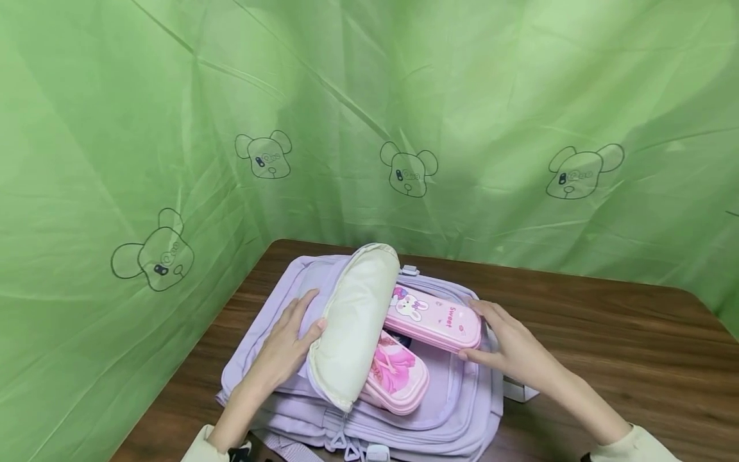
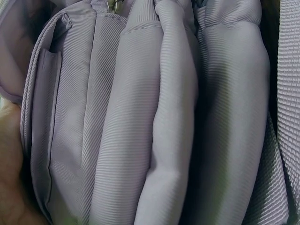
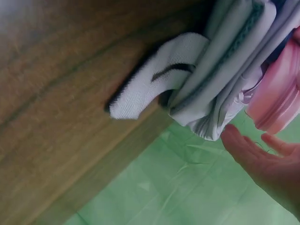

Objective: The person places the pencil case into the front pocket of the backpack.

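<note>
A lilac backpack [image 1: 473, 410] lies on the table, its pocket panel [image 1: 353, 333] raised and folded back so the pale lining shows. My left hand [image 1: 287, 346] rests on the panel's outer side, fingers fairly straight, thumb tip at its rim. A pink pencil case [image 1: 435, 317] with a rabbit and the word "Sweet" sticks out of the pocket. My right hand [image 1: 510, 340] holds its outer end, thumb on the near edge, fingers on the far edge. Beside it, a second pink pencil case [image 1: 398, 375] with a pink-dress picture protrudes from under the panel. The cases' inner ends are hidden.
The brown wooden table [image 1: 623, 359] extends to the right. A green curtain [image 1: 496, 115] with mouse-head drawings hangs behind and at the left. Backpack straps [image 1: 288, 446] and buckles [image 1: 378, 452] lie at the near edge, and another strap [image 3: 145, 86] lies on the table.
</note>
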Demonstrator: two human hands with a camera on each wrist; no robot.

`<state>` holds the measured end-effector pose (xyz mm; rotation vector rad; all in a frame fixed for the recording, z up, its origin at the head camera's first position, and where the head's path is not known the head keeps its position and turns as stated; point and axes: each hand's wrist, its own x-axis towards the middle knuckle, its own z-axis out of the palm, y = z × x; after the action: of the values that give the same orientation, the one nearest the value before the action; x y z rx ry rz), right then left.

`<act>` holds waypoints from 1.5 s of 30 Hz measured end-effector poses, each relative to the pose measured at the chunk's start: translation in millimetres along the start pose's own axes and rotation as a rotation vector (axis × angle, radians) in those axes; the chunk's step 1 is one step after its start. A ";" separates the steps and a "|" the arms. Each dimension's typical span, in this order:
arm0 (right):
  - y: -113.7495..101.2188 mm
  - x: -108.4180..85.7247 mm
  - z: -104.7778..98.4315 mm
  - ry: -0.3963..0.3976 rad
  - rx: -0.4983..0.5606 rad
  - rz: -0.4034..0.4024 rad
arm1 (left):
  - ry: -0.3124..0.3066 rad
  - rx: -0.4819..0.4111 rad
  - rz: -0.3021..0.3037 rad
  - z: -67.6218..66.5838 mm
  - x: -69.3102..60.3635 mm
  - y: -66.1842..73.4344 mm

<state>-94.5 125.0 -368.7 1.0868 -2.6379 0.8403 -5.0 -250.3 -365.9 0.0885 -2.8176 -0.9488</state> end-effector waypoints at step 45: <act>-12.5 20.2 29.3 -0.103 0.095 0.113 | -0.032 0.068 -0.047 -5.8 4.5 9.3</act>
<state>-98.7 89.4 -380.4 1.0366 -2.7934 0.9652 -8.4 -246.9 -355.1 0.1495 -2.8898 -0.8711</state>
